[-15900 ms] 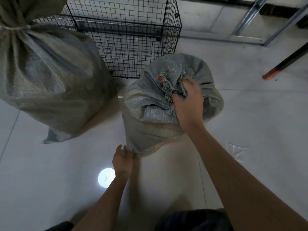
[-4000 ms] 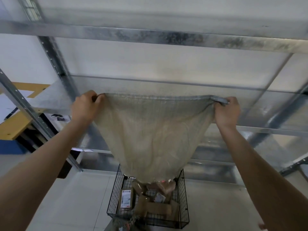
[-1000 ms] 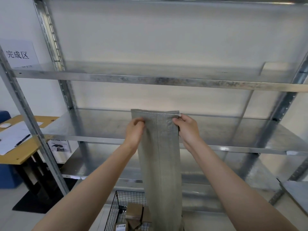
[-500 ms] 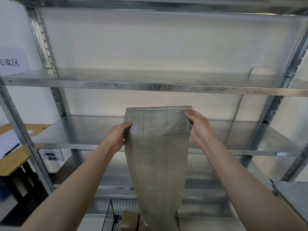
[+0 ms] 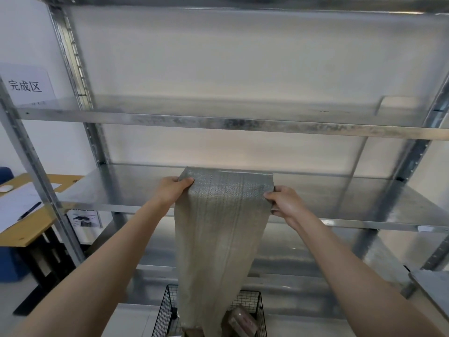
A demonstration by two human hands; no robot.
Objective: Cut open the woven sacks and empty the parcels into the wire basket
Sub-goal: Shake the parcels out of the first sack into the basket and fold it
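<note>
1. My left grip (image 5: pixel 173 190) and right grip (image 5: pixel 285 205) each pinch a top corner of the woven sack (image 5: pixel 218 239), which hangs limp down to the wire basket (image 5: pixel 165 312).
2. If either pinch loosens, I risk dropping it over the parcels (image 5: pixel 243 321).

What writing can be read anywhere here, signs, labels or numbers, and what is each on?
"完成区": white sheet at the far left, by the upper shelf.
Small poster under the lower shelf, left: too blurred to read.
Parcel in the wire basket: any label too blurred to read.
Papers on the desk: nothing legible.
Sack: no print visible.
</note>
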